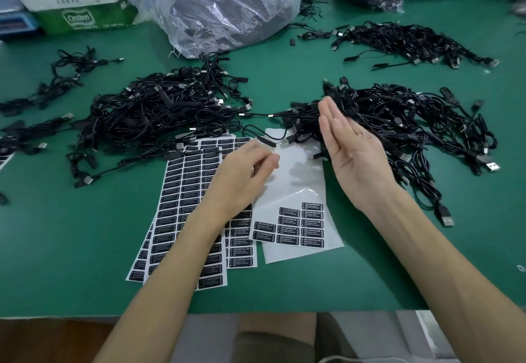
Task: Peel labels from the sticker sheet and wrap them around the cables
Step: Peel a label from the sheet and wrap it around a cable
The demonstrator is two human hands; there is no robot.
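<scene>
Right hand (354,153), fingers straight, palm inward, raised before the right cable pile (412,118); left hand (242,169), blurred, grip indiscernible, apart from it, over fanned sticker sheets (182,197) beside mostly peeled sheet (296,189); left cable pile (170,106) behind; green table (85,248).

Near left: bare green surface (71,263), open passage.
Centre: sticker sheets (182,192) lie flat, passable above.
Left flank: cable pile (159,112) obstructs.
Right flank: second cable pile (412,123) obstructs, overlapping the sheets.
Gap between piles: narrow, crossed by a single cable (264,114).
Rear: plastic bag (227,6) closes access.
</scene>
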